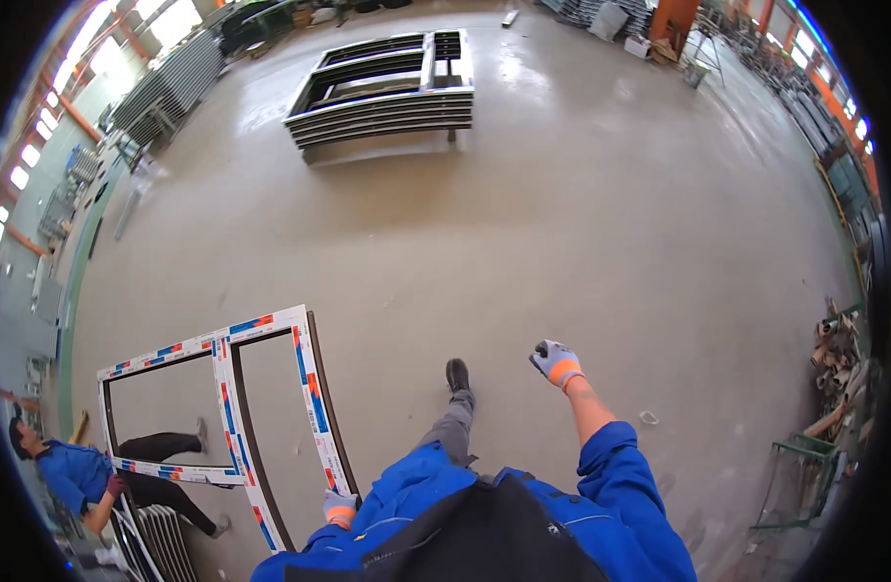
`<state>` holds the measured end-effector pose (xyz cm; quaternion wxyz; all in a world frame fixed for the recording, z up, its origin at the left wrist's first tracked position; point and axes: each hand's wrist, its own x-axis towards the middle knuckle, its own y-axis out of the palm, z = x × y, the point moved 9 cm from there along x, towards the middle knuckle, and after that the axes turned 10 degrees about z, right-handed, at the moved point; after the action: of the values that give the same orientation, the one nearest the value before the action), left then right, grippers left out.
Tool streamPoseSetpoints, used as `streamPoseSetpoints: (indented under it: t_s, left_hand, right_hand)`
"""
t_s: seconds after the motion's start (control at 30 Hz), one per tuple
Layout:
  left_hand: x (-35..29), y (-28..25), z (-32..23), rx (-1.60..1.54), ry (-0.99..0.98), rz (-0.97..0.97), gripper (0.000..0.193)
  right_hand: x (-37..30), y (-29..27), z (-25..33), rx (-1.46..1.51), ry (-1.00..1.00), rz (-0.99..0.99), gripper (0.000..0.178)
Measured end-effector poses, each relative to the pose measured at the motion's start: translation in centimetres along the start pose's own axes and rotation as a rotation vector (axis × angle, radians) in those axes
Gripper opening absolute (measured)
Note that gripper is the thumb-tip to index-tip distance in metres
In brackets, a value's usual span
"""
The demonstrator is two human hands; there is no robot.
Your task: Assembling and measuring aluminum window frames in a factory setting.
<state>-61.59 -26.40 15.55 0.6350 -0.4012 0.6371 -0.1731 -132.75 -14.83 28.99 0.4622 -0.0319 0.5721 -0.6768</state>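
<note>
My left hand (340, 507), in a grey and orange glove, is closed on the near right edge of a large window frame (317, 396). The frame is white, covered with red and blue printed film, and split by bars into open sections with no glass showing. It is carried at my left side. A co-worker (72, 475) in a blue jacket walks at its far left side, one gloved hand on it. My right hand (559, 365), gloved alike, swings free over the floor, fingers curled into a loose fist with nothing seen in it.
A stack of similar frames (382, 112) rests on supports ahead. Ribbed metal profiles (164, 538) stand below the co-worker. On the right are a green metal stand (804, 475) and a heap of brown rolls (833, 359). A small white scrap (648, 418) lies on the floor.
</note>
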Motion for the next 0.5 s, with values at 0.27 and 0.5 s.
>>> streamPoseSetpoints:
  t_s: [0.27, 0.5]
  left_hand:
    - [20.5, -13.7, -13.4, 0.136, 0.089, -0.043, 0.065]
    - [32.2, -17.2, -22.3, 0.118, 0.163, -0.008, 0.063]
  right_hand:
    - [-6.0, 13.8, -18.2, 0.308, 0.601, -0.184, 0.041]
    - [-20.1, 33.4, -21.6, 0.745, 0.994, 0.088, 0.027]
